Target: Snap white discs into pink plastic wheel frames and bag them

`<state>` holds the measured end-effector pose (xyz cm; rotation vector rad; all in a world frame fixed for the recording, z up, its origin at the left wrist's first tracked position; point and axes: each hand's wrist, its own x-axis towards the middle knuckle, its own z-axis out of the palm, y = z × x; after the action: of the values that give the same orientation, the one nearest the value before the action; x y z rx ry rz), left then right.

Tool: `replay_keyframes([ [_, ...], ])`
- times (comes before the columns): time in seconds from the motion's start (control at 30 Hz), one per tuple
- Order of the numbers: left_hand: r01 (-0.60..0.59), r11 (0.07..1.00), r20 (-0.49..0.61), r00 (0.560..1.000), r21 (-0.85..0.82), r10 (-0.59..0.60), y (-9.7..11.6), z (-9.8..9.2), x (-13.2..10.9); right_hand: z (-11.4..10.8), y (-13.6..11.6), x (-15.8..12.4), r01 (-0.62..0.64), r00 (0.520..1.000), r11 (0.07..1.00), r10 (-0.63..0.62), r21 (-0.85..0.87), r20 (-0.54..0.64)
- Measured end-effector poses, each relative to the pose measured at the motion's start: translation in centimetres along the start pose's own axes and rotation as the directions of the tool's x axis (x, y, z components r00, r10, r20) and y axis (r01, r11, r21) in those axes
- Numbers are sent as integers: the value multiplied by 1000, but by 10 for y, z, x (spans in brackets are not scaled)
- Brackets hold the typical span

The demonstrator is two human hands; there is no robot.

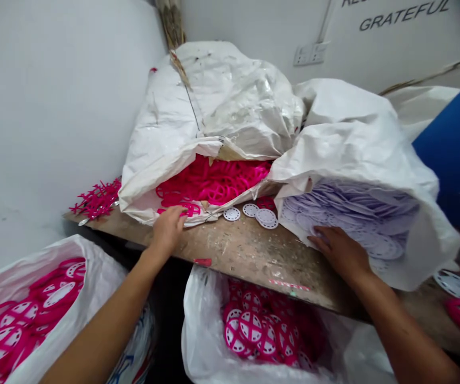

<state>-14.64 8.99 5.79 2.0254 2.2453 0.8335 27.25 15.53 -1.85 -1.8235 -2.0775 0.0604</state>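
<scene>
My left hand (168, 228) reaches into the mouth of a white sack (214, 106) full of pink plastic rings (214, 181), its fingers curled on a pink ring (182, 209) at the sack's lip. My right hand (339, 250) rests at the opening of a second white sack (353, 138) packed with white perforated discs (353, 213), fingers bent on the discs' edges. Both sacks lie on a worn wooden bench (253, 250).
Loose white discs (259, 214) lie on the bench between the sacks. Pink plastic offcuts (97, 198) sit at the bench's left end. Below the bench, two open bags (33, 309) (261, 325) hold assembled pink-and-white wheels. A blue panel (457, 144) stands right.
</scene>
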Motion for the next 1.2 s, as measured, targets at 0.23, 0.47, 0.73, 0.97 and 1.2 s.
replay_keyframes([
  [0.23,77,995,48,996,65,-80,-44,25,48,11,2,-13,21,982,999,-14,35,-187],
  [0.47,-74,987,-62,996,-139,66,18,38,16,-8,-22,-19,24,915,994,22,108,-402],
  [0.73,351,427,337,935,-834,-109,116,78,-48,-33,-115,-69,-60,989,343,151,937,8],
  [0.97,597,170,598,800,-784,-53,147,78,-75,-32,-97,-81,-77,934,270,357,960,-25],
  [1.2,582,194,594,804,-790,8,148,73,-79,-45,-108,-99,-93,992,313,108,945,62],
])
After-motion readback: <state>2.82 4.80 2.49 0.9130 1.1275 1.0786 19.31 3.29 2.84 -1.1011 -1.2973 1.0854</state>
